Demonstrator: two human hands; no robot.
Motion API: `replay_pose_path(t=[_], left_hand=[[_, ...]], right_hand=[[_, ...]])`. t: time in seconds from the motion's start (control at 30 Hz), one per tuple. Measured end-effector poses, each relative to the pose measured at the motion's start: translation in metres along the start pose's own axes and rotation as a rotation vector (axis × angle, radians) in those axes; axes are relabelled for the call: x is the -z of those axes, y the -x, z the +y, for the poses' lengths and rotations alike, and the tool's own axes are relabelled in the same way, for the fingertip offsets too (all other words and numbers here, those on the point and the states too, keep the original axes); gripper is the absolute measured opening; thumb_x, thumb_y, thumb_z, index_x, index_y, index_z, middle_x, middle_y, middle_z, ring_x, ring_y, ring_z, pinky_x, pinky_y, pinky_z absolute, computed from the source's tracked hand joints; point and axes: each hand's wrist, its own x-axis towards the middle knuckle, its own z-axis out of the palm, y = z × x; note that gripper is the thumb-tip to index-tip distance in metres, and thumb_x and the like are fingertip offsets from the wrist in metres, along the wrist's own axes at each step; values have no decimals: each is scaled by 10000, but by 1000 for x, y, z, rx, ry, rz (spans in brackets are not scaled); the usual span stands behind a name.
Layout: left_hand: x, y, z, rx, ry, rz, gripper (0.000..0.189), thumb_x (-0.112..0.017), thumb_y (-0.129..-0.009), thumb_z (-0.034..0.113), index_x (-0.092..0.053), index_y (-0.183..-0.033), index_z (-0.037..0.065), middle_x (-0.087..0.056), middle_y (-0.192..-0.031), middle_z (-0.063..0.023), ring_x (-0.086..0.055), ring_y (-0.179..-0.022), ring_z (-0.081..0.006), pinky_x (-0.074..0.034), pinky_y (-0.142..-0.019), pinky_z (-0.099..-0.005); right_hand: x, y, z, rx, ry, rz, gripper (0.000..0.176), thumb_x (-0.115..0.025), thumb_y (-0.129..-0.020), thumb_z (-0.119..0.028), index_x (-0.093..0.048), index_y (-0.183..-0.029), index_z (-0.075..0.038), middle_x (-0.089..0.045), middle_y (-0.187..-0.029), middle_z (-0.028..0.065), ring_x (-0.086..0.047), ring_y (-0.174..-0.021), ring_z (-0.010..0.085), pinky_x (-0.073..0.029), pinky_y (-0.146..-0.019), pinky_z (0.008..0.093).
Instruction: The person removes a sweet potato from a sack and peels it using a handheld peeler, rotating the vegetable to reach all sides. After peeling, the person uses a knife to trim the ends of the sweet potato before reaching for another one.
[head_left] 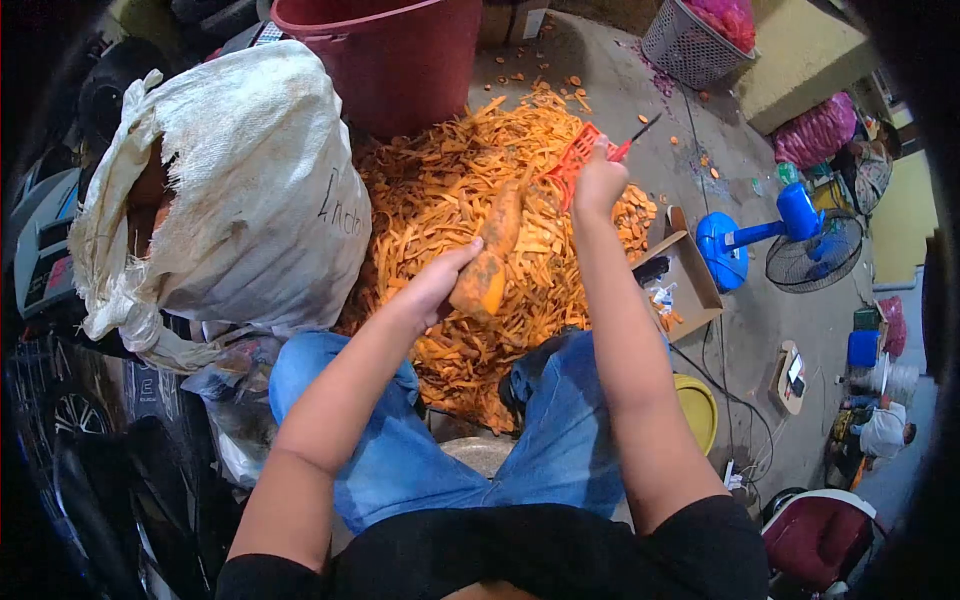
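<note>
Left hand [435,285]: fingers closed around the lower end of a big carrot [500,230], thumb on its side. Carrot is held at a slant over the peelings [450,170], top end pointing away from the person. Skin is patchy: bright orange at the near end, dark brown smudges above it.

Right hand [602,183]: clamped on a red slotted tool [576,158], just beyond and right of the carrot. Dark blade tip sticks out past the hand on the far right side. Can't tell if tool and carrot touch.

Peelings are heaped on the floor [735,350] between and beyond the knees in blue jeans [400,450]. White sack [260,190] with handwriting, left of the heap, torn open on its left side. Red tub [400,75] at the far edge. Right of the heap: open cardboard box [702,290], then blue fan [797,212]. Another person [882,432] far right.
</note>
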Motion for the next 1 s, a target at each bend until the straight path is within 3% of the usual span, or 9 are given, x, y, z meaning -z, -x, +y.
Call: replay_pose_path(t=[0.1,0.23,0.33,0.4,0.57,0.7,0.8,0.87,1.0], left_hand=[[11,-13,2,10,123,5,360,-345,-838,337,-445,-988,25,-560,-837,-102,-564,-705,-184,-467,-626,-292],[15,-19,2,-1,217,-28,338,-310,-846,339,-452,-967,57,-558,-785,-79,-559,-656,-183,-471,-587,-297],[7,-18,4,-32,174,3,326,-278,-853,326,-454,-961,74,-556,-775,-69,-556,-638,-175,-472,-561,-299],[7,-20,2,-67,162,46,321,-263,-857,317,-455,-961,82,-558,-773,-68,-555,-632,-170,-472,-549,-301],[9,-20,6,-64,45,51,316,-258,-860,302,-466,-942,79,-560,-785,-61,-556,-660,-160,-469,-560,-300],[4,-11,-15,-45,-320,23,336,-278,-861,290,-479,-969,43,-563,-824,-48,-548,-691,-143,-449,-629,-266],[-13,4,-28,-144,-449,-299,357,-309,-857,287,-469,-1029,18,-556,-892,-48,-539,-729,-112,-435,-679,-243],[-15,8,-20,-97,-428,-264,356,-314,-855,292,-469,-1024,20,-554,-894,-53,-540,-741,-115,-434,-686,-241],[-9,10,1,82,-204,-62,360,-332,-847,313,-452,-1029,27,-551,-885,-64,-549,-760,-131,-445,-681,-244]], right_hand=[[0,39,-33,-89,-168,-243,249,-496,-790,-229,-477,-699,2,-468,-558,38,-416,-510,116,-347,-498,274],[1,86,-52,-116,-80,-381,233,-495,-792,-222,-475,-710,-5,-464,-561,18,-402,-508,119,-341,-490,277],[0,111,-44,50,-243,-522,232,-492,-792,-222,-476,-713,-4,-460,-552,34,-405,-509,135,-348,-496,289],[0,115,-38,176,-67,-529,235,-489,-790,-223,-474,-714,-1,-452,-545,63,-411,-504,158,-359,-508,298],[-4,104,-26,191,59,-503,205,-479,-782,-189,-486,-714,4,-512,-598,121,-477,-539,244,-376,-526,335],[-7,47,-12,265,202,-160,219,-473,-771,-211,-507,-769,6,-554,-690,166,-535,-648,313,-402,-590,381],[12,9,-4,236,304,-13,229,-473,-772,-217,-510,-776,9,-556,-693,173,-536,-646,308,-399,-587,374],[15,-3,-7,2,234,108,219,-467,-778,-210,-505,-759,5,-547,-651,157,-528,-607,295,-383,-554,365],[8,4,-13,44,-100,-22,248,-490,-782,-237,-479,-711,1,-493,-561,69,-445,-489,177,-354,-498,312]])
